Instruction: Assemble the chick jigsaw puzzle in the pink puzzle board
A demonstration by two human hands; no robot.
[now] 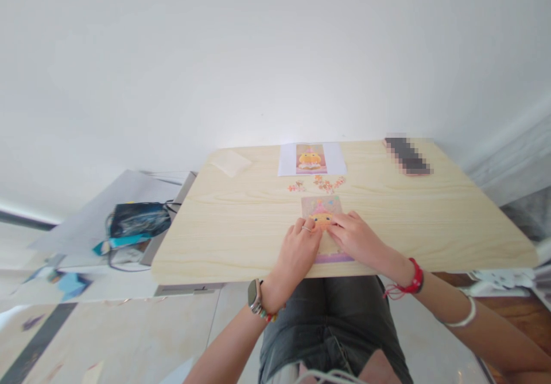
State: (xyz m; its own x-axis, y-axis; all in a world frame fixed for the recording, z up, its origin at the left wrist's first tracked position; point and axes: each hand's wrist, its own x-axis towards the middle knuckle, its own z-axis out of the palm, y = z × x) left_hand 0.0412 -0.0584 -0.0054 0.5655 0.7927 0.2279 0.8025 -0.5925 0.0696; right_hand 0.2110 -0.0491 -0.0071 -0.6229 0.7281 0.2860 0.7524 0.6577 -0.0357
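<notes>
A partly covered jigsaw puzzle (322,201) with a yellow cartoon figure and a purple lower edge lies near the front of the table. Over its left side my left hand (300,245) is closed, its curled fingertips on the picture. My right hand (358,237) reaches in from the other side, thumb and fingers drawn together on the puzzle's middle. The fingertips of both hands nearly meet; whether a piece is between them is hidden. Just beyond the puzzle are several loose puzzle pieces (326,186) in small clusters.
A paper sheet with the printed reference picture (310,159) lies at the back of the wooden table (232,223). Back left is a pale paper (231,163); back right, a phone (407,155). A dark bag (140,220) sits left of the table. A white wall stands behind.
</notes>
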